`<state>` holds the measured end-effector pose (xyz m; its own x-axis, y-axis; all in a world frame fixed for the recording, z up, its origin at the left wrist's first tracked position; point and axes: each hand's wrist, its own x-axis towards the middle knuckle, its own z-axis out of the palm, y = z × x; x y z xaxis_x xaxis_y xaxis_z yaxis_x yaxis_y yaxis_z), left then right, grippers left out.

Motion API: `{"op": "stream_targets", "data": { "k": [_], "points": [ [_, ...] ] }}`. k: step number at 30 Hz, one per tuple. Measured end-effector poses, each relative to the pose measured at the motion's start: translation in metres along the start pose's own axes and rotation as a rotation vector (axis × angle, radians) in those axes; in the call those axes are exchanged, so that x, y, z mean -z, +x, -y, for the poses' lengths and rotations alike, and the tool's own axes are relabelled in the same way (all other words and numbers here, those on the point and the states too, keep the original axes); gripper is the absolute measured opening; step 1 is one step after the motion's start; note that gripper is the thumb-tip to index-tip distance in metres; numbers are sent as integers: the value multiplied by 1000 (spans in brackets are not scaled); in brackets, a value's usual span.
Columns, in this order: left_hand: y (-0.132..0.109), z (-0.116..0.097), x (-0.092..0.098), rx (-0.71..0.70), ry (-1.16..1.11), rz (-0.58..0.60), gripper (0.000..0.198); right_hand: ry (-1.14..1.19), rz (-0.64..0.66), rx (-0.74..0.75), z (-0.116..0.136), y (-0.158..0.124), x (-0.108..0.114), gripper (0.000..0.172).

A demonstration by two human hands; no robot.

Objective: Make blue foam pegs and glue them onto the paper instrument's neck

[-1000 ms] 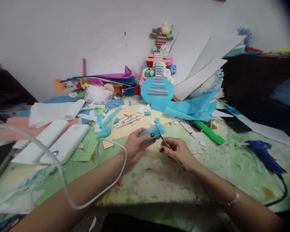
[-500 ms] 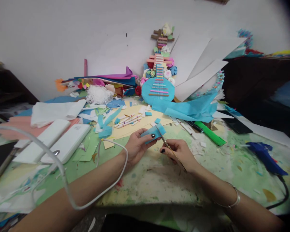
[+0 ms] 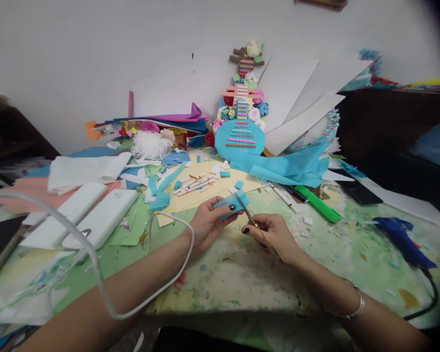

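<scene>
The left hand (image 3: pixel 209 222) stays pinched on the blue paper strip (image 3: pixel 225 201) above the table (image 3: pixel 227 286); the strip's right end shows slightly less beyond the scissors (image 3: pixel 254 221) than before. The right hand (image 3: pixel 275 235) remains clamped around their handles.

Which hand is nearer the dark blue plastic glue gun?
Right. The right hand, holding gold-handled metal scissors, is left of the glue gun, not touching it. The left hand, gripping a flat light-blue paper-like strip, is farther left.

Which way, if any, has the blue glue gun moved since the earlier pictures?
No; the glue gun keeps its place relative to the black phone.
</scene>
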<state>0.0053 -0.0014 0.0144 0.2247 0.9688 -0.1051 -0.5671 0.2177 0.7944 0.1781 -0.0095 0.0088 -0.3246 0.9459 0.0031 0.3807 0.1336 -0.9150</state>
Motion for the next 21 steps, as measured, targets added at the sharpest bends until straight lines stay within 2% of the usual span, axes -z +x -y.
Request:
{"op": "stream_targets", "data": {
  "k": [21],
  "points": [
    [-1, -1, 0, 16, -11, -1, 24, -52, -27, -18, -1, -1, -1, 50]
  ]
}}
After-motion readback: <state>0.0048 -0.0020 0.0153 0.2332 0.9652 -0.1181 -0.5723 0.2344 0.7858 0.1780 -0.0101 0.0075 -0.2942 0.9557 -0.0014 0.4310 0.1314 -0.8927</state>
